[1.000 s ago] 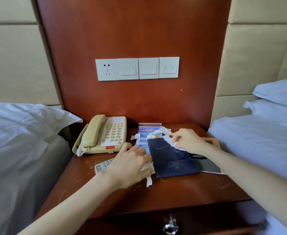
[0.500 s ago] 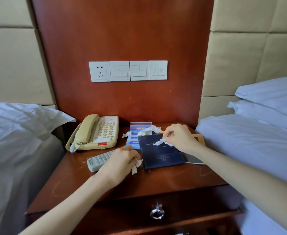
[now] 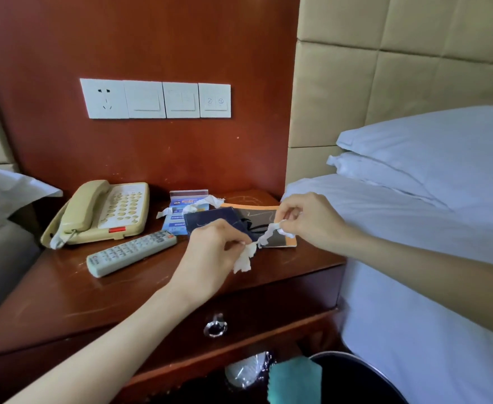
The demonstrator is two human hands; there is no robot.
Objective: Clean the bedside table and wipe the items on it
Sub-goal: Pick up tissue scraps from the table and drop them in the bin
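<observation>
A twisted strip of white tissue paper (image 3: 264, 236) is held just above the right half of the reddish-brown wooden surface (image 3: 64, 287) of the bedside table. Its long axis runs from lower left to upper right, stretched between the two hands. The lower end is pinched between the thumb and curled fingers of the left hand (image 3: 210, 252), and a crumpled tail hangs below that grip. The upper end is pinched by the thumb and fingers of the right hand (image 3: 306, 217), the remaining fingers being curled in.

Beneath the strip a dark blue rectangular folder (image 3: 210, 218) lies flat, overlapping an orange-edged dark card (image 3: 271, 212) on its right. A second scrap of white tissue (image 3: 207, 203) is draped over the folder's far edge, against a blue printed leaflet in a clear stand (image 3: 178, 217).

At the far left a cream corded telephone (image 3: 108, 211) is placed, its handset lying near-to-far. In front of it a long grey remote control (image 3: 131, 252) is laid diagonally, from near left to far right.

Below the drawer's metal ring pull (image 3: 215, 328), a teal cloth (image 3: 295, 380) is seen at the rim of a black bin (image 3: 356, 380).
</observation>
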